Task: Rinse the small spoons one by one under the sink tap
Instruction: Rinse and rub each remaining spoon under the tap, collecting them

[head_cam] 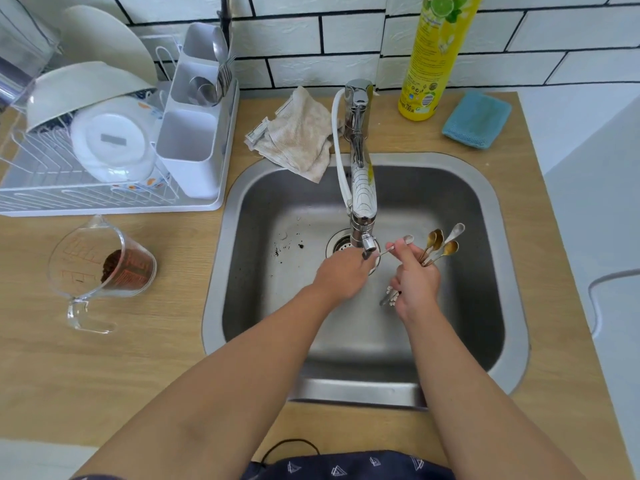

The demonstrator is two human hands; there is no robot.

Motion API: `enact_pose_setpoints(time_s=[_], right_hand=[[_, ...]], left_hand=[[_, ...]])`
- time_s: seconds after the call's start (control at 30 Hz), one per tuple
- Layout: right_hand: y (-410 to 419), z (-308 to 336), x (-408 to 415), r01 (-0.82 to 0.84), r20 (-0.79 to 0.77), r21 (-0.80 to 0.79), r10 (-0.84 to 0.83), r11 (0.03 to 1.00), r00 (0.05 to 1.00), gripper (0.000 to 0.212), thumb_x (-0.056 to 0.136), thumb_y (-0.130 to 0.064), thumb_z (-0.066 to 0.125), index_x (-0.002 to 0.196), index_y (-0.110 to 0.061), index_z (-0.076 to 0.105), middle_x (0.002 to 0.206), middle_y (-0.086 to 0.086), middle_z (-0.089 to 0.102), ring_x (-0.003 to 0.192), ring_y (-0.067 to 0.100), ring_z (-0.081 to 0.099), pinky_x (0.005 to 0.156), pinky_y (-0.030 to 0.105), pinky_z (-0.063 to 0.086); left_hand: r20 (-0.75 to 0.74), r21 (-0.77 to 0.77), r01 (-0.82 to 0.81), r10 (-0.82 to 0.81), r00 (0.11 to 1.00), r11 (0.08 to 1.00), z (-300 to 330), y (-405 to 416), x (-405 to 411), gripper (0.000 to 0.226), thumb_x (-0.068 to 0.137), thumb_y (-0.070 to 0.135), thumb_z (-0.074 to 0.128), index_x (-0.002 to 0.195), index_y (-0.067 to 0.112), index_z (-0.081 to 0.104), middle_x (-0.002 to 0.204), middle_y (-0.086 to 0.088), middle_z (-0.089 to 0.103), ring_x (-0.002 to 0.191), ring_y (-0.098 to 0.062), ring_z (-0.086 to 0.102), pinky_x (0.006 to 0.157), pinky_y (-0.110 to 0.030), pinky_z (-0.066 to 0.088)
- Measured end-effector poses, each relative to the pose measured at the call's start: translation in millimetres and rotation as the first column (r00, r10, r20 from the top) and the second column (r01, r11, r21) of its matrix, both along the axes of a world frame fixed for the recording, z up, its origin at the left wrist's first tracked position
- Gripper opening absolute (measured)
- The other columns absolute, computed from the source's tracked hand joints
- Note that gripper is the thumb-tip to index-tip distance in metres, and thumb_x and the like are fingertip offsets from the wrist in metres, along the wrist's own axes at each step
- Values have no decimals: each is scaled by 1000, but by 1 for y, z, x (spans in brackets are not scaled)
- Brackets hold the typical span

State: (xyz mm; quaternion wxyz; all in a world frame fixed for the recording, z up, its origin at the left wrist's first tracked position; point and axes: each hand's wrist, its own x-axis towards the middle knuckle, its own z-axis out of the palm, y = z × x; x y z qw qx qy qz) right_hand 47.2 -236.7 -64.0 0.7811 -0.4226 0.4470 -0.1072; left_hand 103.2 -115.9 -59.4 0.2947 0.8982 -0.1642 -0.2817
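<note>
Steel sink (498, 216), right hand (415, 282) gripping spoon bunch (438, 245), left hand (341, 275) pinching one spoon (398, 245) (tap (362, 188) partly hides fingers), cloth (298, 136) nearby.

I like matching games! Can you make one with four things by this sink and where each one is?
Things:
1. cloth
2. yellow bottle
3. measuring jug
4. bundle of spoons

Places:
A. in the right hand
B. on the counter left of the sink
C. against the wall tiles behind the sink, beside a blue sponge
D. draped over the sink's back rim

Pairs: 1-D, 2-C, 3-B, 4-A
</note>
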Motion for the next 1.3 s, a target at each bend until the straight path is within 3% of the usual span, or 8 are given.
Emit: enact_pose_setpoints(time_s=[0.1, 0.3, 0.5, 0.67, 0.8, 1.03, 1.13, 1.3], right_hand=[[-2, -3, -1, 37, -1, 31, -37, 999, 999, 16, 94, -18, 74, 79, -20, 76, 89, 6, 80, 36, 4, 26, 36, 19, 24], [-6, -7, 0, 97, 0, 47, -97, 994, 995, 16, 94, -17, 74, 79, -19, 71, 96, 9, 81, 37, 4, 23, 36, 18, 23], [-1, -10, 1, 11, -10, 83, -11, 997, 1000, 11, 95, -20, 73, 85, -21, 69, 100, 8, 81, 37, 5, 23, 36, 19, 23], [15, -12, -1, -232, -47, 110, 239, 966, 970, 33, 91, -17, 77, 59, -23, 71, 81, 1, 72, 38, 4, 23, 36, 19, 19], [28, -10, -4, -413, -42, 59, 415, 909, 909, 13, 93, -21, 75, 96, -26, 64, 99, 7, 81, 39, 5, 25, 36, 20, 23], [32, -11, -5, -547, -133, -92, 534, 832, 835, 28, 99, -46, 64, 100, -22, 78, 101, -2, 82, 43, 6, 27, 45, 23, 29], [29, -11, -6, -562, -45, -32, 561, 826, 827, 31, 103, -46, 57, 92, -33, 83, 119, 23, 70, 48, 10, 18, 46, 26, 21], [26, -14, -6, -534, 95, 72, 527, 843, 845, 23, 97, -33, 70, 114, -18, 74, 107, 12, 79, 40, 4, 25, 38, 18, 26]], left_hand=[[-21, -113, -37, 35, 999, 993, 4, -17, 1, 39, 100, 55, 34, 79, 31, 56, 85, 4, 61, 86, -22, 60, 79, -37, 47], [-29, 94, 131, -129, 991, 987, -10, 41, 4, 40, 105, 44, 33, 89, 16, 58, 87, -5, 63, 85, -27, 57, 75, -35, 43], [-156, 2, -256, 253, 955, 967, -13, 87, -19, 35, 104, 44, 37, 89, 23, 60, 84, -3, 64, 85, -30, 63, 78, -38, 47], [115, 94, -113, 102, 988, 989, -9, 83, -33, 44, 99, 52, 41, 134, 27, 49, 127, -2, 54, 113, -24, 53, 100, -44, 43], [266, 309, 3, -90, 960, 951, -9, 81, -40, 33, 102, 52, 31, 111, 27, 51, 111, 1, 62, 103, -27, 60, 84, -43, 40], [68, 252, -41, 25, 997, 967, -13, 85, -43, 39, 102, 56, 23, 85, 26, 42, 100, -14, 68, 95, -38, 59, 75, -40, 45], [-12, 203, -87, 92, 996, 975, -11, 81, -42, 47, 101, 56, 24, 75, 25, 46, 99, -11, 68, 98, -38, 57, 78, -39, 40], [-301, 38, -228, 228, 926, 973, -7, 82, -39, 52, 93, 63, 32, 64, 24, 50, 67, 5, 56, 67, -16, 51, 61, -30, 36]])
